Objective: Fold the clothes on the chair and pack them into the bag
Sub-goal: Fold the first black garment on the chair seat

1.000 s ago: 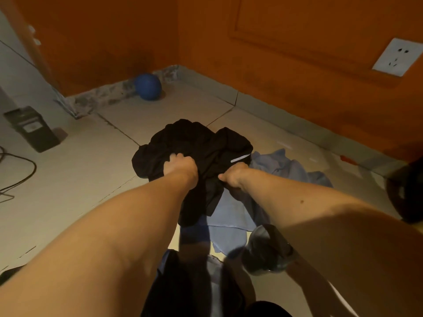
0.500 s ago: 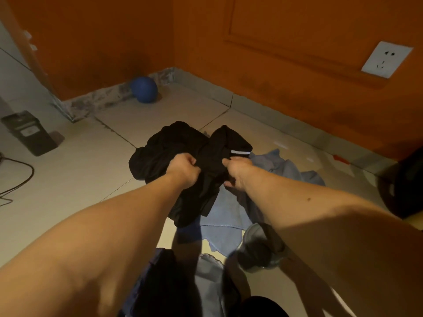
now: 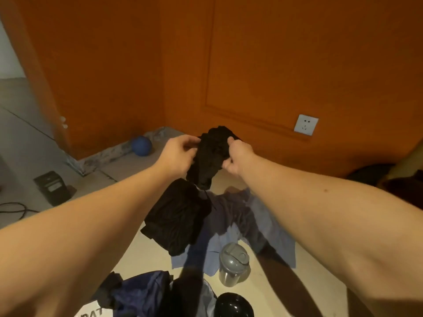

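Both hands hold a black garment [image 3: 211,156] up in the air in front of the orange wall. My left hand [image 3: 177,154] grips its left edge and my right hand [image 3: 238,154] grips its right edge; the cloth bunches between them and its lower part hangs down. Below it, on the tiled floor, lies a blue garment [image 3: 256,225], crumpled and partly under the black cloth's hanging end. At the bottom edge a dark blue and black heap [image 3: 142,294] lies beside grey fabric; I cannot tell whether it is the bag. No chair is in view.
A grey lidded cup [image 3: 233,264] stands on the floor by the blue garment, a glossy black round object [image 3: 233,305] below it. A blue ball [image 3: 142,145] sits in the wall corner. A black box [image 3: 53,187] and cable lie left. A wall socket [image 3: 306,124] is on the right.
Both hands have lifted the black garment off the floor and raised it away from the blue garment. The view has tilted upward, showing more wall.
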Motion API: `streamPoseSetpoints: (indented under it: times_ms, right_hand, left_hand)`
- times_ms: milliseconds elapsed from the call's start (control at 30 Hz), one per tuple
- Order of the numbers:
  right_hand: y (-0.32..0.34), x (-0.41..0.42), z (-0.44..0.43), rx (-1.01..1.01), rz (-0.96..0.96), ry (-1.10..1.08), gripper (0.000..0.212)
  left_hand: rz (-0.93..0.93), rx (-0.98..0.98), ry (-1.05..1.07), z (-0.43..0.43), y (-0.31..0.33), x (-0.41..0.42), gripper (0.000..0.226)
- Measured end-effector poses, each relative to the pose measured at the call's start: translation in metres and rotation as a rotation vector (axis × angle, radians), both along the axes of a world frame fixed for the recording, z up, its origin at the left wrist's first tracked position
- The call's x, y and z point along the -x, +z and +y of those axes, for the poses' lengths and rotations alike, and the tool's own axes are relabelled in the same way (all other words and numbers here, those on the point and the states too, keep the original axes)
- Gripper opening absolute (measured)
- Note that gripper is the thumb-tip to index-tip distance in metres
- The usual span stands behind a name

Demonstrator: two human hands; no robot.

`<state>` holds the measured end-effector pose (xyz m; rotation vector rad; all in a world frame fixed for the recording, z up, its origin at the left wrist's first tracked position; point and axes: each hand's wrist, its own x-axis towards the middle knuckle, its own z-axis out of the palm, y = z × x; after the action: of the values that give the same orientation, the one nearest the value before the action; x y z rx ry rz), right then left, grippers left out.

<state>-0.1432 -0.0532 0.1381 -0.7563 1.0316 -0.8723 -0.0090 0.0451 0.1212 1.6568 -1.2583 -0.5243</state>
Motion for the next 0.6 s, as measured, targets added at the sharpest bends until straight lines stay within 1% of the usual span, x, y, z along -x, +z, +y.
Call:
streamPoseSetpoints:
  times_ms: [33,67,133,200,267,367,433,533,600]
  right_hand:
    - [0.019,0.009,0.012,0.011,0.012,-0.006,0.050]
    - [0.038,0.020,0.024,0.024,0.035,-0.013,0.050]
    - [0.073,0.044,0.052,0.076,0.084,-0.030,0.048]
    - [0.103,0.070,0.076,0.115,0.095,-0.036,0.045]
    - [0.129,0.094,0.099,0.133,0.064,-0.041,0.046]
    - [0.163,0.135,0.133,0.177,0.032,-0.045,0.051]
    - [0.177,0.167,0.154,0.211,0.036,-0.058,0.052]
    - [0.185,0.218,0.184,0.226,0.065,-0.057,0.043]
    - [0.183,0.255,0.204,0.231,0.092,-0.067,0.033]
  left_hand:
    - [-0.028,0.022,0.009,0.011,0.017,0.005,0.028]
    - [-0.063,0.045,0.015,0.023,0.033,0.012,0.035]
    - [-0.141,0.079,0.006,0.046,0.064,0.027,0.056]
    - [-0.189,0.093,-0.046,0.069,0.095,0.045,0.067]
    - [-0.224,0.111,-0.101,0.091,0.123,0.065,0.067]
    - [-0.280,0.157,-0.180,0.124,0.161,0.104,0.056]
    - [-0.281,0.171,-0.232,0.145,0.181,0.134,0.053]
    - [-0.329,0.164,-0.304,0.173,0.201,0.180,0.056]
    - [-0.374,0.144,-0.366,0.189,0.208,0.211,0.053]
